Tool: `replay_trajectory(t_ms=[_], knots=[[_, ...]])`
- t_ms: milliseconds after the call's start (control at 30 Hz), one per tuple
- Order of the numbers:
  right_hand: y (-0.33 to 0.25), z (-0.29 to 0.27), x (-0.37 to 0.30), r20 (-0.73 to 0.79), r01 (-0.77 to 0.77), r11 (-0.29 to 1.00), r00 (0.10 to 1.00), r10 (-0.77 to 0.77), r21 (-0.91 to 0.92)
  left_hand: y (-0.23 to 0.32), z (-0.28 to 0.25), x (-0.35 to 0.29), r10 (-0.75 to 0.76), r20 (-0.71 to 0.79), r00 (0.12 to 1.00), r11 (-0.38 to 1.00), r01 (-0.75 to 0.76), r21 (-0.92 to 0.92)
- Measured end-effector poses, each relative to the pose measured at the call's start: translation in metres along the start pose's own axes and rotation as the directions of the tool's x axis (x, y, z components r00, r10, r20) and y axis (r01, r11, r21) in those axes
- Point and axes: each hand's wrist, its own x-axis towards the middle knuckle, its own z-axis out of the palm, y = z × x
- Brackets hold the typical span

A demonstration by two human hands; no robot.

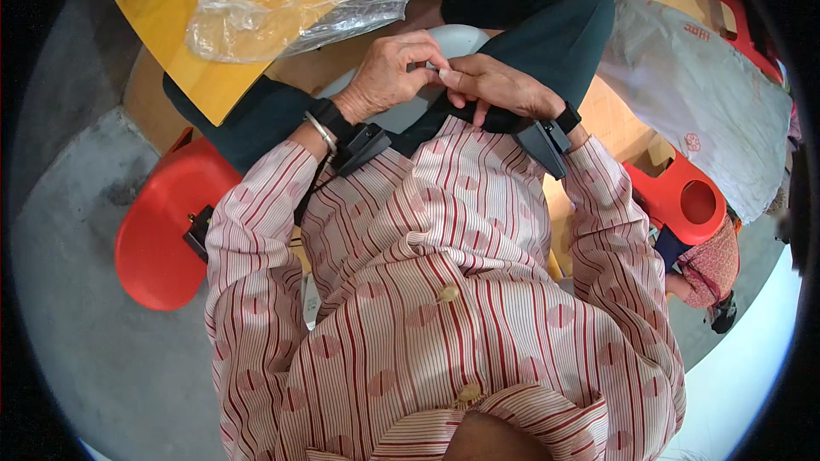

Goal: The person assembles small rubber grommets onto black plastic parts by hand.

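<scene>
Both hands' fingers [436, 64] pinched together (over lap)

We see a crinkled, glossy clear plastic bag [299, 0] on a smooth matt yellow board [192, 51], a shiny red plastic stool [158, 239] at left, rough grey concrete floor [77, 324], and soft striped cloth shirt [444, 290] near us.
</scene>
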Motion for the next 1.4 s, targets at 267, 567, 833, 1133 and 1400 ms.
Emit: replay_trajectory(t_ms=[267,567,833,1133,1400], knots=[[-0.004,0.014,0.014,-0.329,-0.218,0.975,0.925,0.191,-0.047,-0.029,0.013,0.01,0.053,-0.012,0.999,0.996,-0.052,0.077],[-0.001,0.015,0.023,-0.472,-0.298,0.897,0.874,0.119,-0.327,-0.032,0.014,0.011,0.057,-0.002,0.998,0.994,-0.056,0.094],[-0.001,0.014,0.027,-0.48,-0.342,0.862,0.867,0.134,-0.376,-0.038,0.015,0.012,0.141,-0.015,0.99,0.979,-0.137,0.148],[-0.007,0.002,0.033,-0.646,0.107,0.768,0.476,-0.597,-0.632,-0.042,0.018,0.008,0.142,-0.006,0.99,0.978,-0.139,0.156],[0.002,0.027,0.092,-0.759,0.255,0.759,0.12,-0.64,-0.599,-0.05,0.02,0.005,0.025,0.005,1.0,0.991,-0.026,0.132]])
